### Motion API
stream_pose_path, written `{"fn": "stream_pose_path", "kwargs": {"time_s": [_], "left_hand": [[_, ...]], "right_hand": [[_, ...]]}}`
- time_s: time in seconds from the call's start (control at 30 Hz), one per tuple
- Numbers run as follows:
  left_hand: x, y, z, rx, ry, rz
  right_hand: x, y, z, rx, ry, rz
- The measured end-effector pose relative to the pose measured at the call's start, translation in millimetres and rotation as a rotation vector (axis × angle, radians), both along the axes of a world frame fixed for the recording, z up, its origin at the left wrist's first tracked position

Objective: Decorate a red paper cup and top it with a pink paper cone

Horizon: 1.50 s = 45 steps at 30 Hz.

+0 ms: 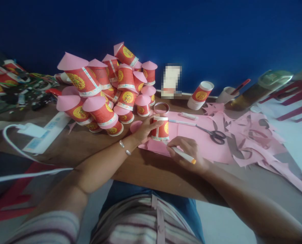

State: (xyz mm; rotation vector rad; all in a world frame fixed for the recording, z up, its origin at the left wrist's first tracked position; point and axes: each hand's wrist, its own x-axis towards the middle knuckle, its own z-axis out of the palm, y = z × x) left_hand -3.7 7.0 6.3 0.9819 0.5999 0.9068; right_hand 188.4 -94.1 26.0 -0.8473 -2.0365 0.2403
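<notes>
My left hand (146, 129) grips a red paper cup (163, 128) with a yellow emblem, which stands on pink paper. In my right hand (185, 150) is a white pen with an orange end (184, 155), its tip close to the foot of the cup. Sheets of pink paper (204, 144) lie beneath the cup and to its right. Just behind the cup is a roll of tape (162, 107). A pair of scissors (215, 136) rests on the pink sheets, beside a small white tube (189, 116).
Many red cups with pink cone tops (97, 110) are piled at the left. A white power strip (48, 134) with a cable lies nearer me. Stacked cups (200, 95), a cup holding a red pen (227, 95), a bottle (260, 89) and pink scraps (252, 132) occupy the right.
</notes>
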Motion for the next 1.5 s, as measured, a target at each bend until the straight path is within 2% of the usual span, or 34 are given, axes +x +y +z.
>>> {"fn": "stream_pose_path", "kwargs": {"time_s": [1.07, 1.3, 1.5], "left_hand": [[-1.1, 1.0, -1.7, -0.004, -0.004, -0.02], [-2.3, 0.9, -1.1, -0.011, 0.005, -0.029], [-1.5, 1.5, -1.5, -0.008, -0.002, -0.031]], "right_hand": [[0.5, -0.6, -2.4, 0.006, -0.003, -0.039], [-1.7, -1.5, 1.9, 0.028, -0.005, -0.045], [0.7, -1.8, -1.5, -0.009, 0.002, -0.031]]}}
